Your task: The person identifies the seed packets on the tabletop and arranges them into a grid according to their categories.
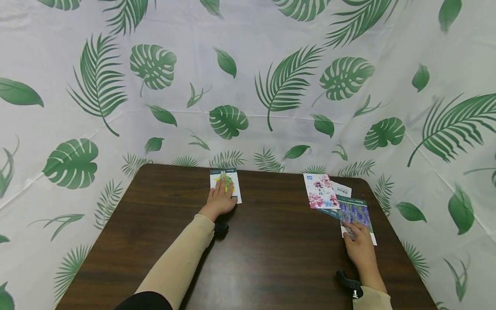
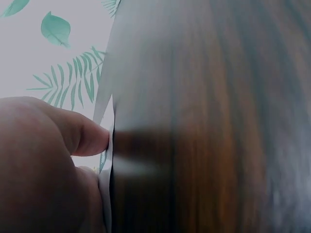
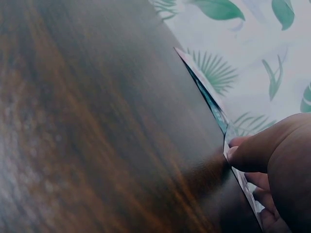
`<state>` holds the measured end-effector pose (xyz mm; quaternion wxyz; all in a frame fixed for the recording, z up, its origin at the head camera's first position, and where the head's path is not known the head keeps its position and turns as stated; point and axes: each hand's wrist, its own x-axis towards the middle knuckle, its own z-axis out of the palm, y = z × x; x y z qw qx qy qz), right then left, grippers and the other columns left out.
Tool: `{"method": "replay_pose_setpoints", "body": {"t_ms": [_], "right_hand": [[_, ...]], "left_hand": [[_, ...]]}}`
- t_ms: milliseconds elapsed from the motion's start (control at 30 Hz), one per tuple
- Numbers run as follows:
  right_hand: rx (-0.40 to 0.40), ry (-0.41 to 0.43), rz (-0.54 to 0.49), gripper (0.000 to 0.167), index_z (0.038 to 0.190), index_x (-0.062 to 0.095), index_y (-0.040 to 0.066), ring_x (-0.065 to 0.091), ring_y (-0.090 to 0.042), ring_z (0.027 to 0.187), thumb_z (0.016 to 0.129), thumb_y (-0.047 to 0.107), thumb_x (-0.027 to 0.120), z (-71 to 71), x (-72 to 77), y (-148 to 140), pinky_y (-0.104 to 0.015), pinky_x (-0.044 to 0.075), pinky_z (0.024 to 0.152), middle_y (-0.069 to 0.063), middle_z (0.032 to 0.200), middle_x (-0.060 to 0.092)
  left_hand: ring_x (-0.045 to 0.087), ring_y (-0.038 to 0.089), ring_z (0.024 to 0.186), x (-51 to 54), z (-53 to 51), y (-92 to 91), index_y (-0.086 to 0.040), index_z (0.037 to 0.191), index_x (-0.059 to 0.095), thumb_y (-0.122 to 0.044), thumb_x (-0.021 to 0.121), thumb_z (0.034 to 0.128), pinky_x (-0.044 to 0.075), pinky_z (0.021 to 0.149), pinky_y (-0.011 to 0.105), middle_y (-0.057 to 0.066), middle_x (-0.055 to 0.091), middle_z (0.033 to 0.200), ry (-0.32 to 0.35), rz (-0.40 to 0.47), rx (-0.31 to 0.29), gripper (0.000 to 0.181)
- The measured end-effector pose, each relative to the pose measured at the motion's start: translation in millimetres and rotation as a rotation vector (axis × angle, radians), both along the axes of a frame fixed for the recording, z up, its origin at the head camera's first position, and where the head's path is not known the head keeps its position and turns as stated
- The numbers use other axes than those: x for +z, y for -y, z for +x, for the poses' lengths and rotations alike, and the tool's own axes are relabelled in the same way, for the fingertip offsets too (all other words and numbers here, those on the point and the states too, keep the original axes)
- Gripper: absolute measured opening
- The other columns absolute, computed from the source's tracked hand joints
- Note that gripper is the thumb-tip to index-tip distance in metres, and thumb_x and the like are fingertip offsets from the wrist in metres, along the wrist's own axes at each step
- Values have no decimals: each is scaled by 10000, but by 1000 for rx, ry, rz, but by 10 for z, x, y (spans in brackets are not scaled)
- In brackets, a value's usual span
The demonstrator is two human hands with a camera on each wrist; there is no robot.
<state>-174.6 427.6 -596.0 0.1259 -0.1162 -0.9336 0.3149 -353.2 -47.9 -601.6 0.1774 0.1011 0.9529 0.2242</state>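
My left hand (image 1: 221, 201) lies flat with spread fingers on a seed packet (image 1: 237, 189) with yellow flowers, at the table's far edge. In the left wrist view, the thumb (image 2: 92, 138) touches that packet's edge. Over on the right, my right hand (image 1: 359, 247) rests its slightly bent fingers on the lower part of a seed packet (image 1: 357, 211) with purple flowers. The right wrist view has the thumb (image 3: 250, 153) at this packet's edge. Just beyond lies a white packet with pink blossoms (image 1: 321, 191), overlapping other packets, which are partly hidden.
The dark wooden table (image 1: 267, 254) has rounded far corners. Behind and beside it hangs a white cloth (image 1: 240, 94) printed with green leaves. A white packet corner (image 1: 342, 189) shows from under the pink one. Dark wrist straps (image 1: 348, 282) sit on both arms.
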Motion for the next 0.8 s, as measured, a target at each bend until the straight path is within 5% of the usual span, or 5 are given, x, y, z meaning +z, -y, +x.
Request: {"method": "replay_pose_setpoints", "body": {"t_ms": [467,800], "right_hand": [[15,-19,-7,385,1393,686,-70,392,-596,1488,1014,-11,663,-30,-57,30,-743,304,1223,-393,1538,472],[-14,-40,-8,361,1372,689,-78,415,-626,1435,1020,-7,645,3,-12,-2,-762,348,1168,-412,1541,444]], "left_hand": [[-218,302,1702,51,106,328,-254,1772,5,-515,391,1136,-95,1378,561,78,-249,1817,1,36,-31,788],[-175,338,1710,28,150,286,-191,1774,55,-579,464,1122,-81,1378,579,140,-198,1823,-89,39,-90,862]]}}
